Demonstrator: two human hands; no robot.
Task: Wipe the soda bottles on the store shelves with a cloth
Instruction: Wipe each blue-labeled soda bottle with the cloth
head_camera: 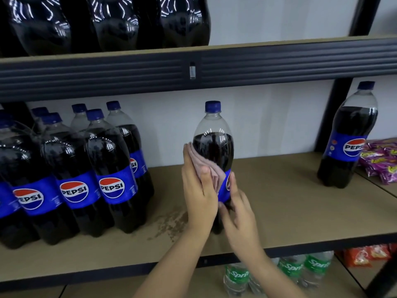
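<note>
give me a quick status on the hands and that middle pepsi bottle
Left hand presses pink cloth flat on Pepsi bottle. Right hand holds its lower body. Bottle upright on shelf. Nothing blocking.

Pepsi bottle's (pixel 212 145) label mostly behind both hands; right fingers (pixel 225 208) blurred

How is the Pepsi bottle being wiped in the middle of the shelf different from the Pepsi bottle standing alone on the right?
The middle bottle is held: the left hand presses a pink cloth to its side and the right hand grips its lower part. The right bottle stands untouched. The right bottle's logo faces the camera; the middle bottle's label is mostly hidden by the hands. Both are upright, blue-capped and on the same shelf.
</note>
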